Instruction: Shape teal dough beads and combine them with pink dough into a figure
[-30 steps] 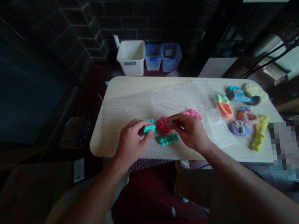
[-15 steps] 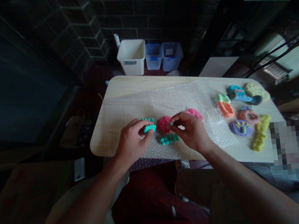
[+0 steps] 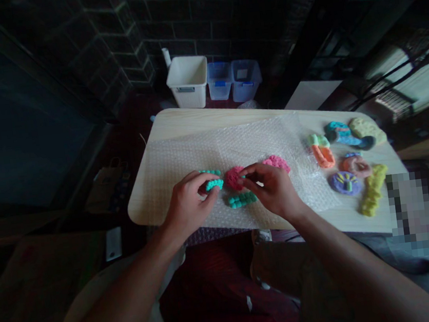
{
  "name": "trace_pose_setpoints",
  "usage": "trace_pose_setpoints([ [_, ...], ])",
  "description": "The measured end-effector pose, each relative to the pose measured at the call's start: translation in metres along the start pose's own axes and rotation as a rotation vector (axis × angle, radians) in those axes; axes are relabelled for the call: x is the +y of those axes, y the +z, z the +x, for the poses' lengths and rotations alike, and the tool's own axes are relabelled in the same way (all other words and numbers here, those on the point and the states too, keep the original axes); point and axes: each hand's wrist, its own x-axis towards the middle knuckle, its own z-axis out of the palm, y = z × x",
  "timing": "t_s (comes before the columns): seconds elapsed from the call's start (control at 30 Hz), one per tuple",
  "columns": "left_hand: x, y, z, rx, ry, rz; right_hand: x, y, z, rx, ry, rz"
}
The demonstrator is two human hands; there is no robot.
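My left hand [image 3: 193, 197] is closed on a teal beaded strip [image 3: 214, 184] that looks like modelling clay, gripped between thumb and fingers. Just behind it lies a second teal beaded piece [image 3: 211, 172], partly covered by that hand. My right hand [image 3: 274, 188] pinches a tiny teal bit [image 3: 243, 177] over the edge of a dark pink lump [image 3: 234, 178]. Below the lump, a darker teal beaded block [image 3: 241, 200] rests on bubble wrap [image 3: 183, 157]. Beyond my right hand sits a lighter pink bumpy lump [image 3: 277, 163], partly hidden by the fingers.
Several shaped pieces stand on the table's right: an orange and green one [image 3: 322, 155], a blue one [image 3: 347, 135], a purple disc [image 3: 345, 183] and a yellow bar [image 3: 375, 190]. Past the pale wooden table's far edge [image 3: 201, 112] are a white bin [image 3: 189, 81] and two clear bins [image 3: 246, 80].
My right fingertips have shifted slightly left, with the tiny teal bit still pinched. My left hand keeps its hold on the teal strip, and the view has moved very slightly.
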Motion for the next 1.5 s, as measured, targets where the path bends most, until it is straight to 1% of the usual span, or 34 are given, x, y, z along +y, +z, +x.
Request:
trace_pose_setpoints([
  [0.17, 0.000, 0.001, 0.000, 0.006, 0.011, 0.002, -0.001, 0.001, 0.000, -0.063, -0.005, -0.011],
  [0.27, 0.000, 0.001, 0.000, 0.008, 0.013, 0.001, -0.006, 0.001, 0.000, -0.088, 0.015, 0.054],
  [0.4, -0.001, 0.000, 0.000, 0.006, 0.010, 0.006, -0.009, 0.001, -0.002, -0.077, 0.034, 0.125],
  [0.57, -0.001, 0.000, 0.000, 0.007, 0.015, 0.006, -0.006, 0.001, -0.001, -0.034, 0.003, 0.051],
  [0.7, -0.002, 0.001, 0.000, 0.007, 0.008, 0.005, -0.009, 0.001, 0.000, -0.059, -0.020, 0.045],
  [0.87, -0.001, 0.001, 0.000, -0.007, 0.000, 0.000, -0.016, 0.000, -0.001, -0.074, 0.023, 0.059],
  [0.93, -0.001, 0.001, 0.000, -0.007, -0.003, -0.002, -0.015, -0.001, -0.002, -0.065, 0.045, 0.019],
  [1.0, -0.001, 0.001, 0.000, -0.007, -0.005, -0.001, -0.011, -0.001, -0.003, -0.045, 0.034, 0.005],
  [1.13, -0.001, 0.001, 0.000, 0.000, 0.014, 0.002, -0.002, 0.000, -0.003, -0.005, -0.017, 0.074],
  [1.23, -0.002, 0.001, 0.000, 0.003, 0.013, 0.000, 0.001, 0.003, -0.002, -0.042, 0.018, 0.087],
  [1.33, -0.001, 0.001, 0.000, 0.005, 0.002, 0.003, -0.001, 0.004, -0.002, -0.082, 0.060, 0.120],
  [1.5, -0.001, 0.001, 0.000, -0.004, 0.004, -0.004, -0.006, 0.003, -0.002, -0.056, 0.083, 0.184],
])
